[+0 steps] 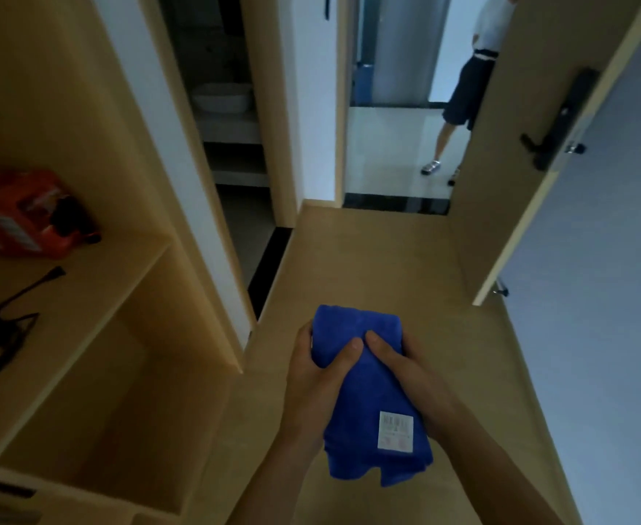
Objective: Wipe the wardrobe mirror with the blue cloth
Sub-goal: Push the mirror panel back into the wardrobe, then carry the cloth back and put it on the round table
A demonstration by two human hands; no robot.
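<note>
A folded blue cloth (368, 395), soft and plush, sits at 6 o'clock, clamped between both hands. The left hand (317, 377) and right hand (410, 373) each curl round a side, thumbs pressed on top. A white label (395, 430) lies near its lower edge. Pale wooden floor (368, 259) runs toward 12 o'clock, narrowing between an open wooden shelf unit (129, 297) at 9 o'clock and an open door (501, 145) with a black handle (555, 123) at 2 o'clock. One shelf holds a red case (23, 214) and black cables (0, 327). A person (466, 89) stands in the doorway at 1 o'clock.
</note>
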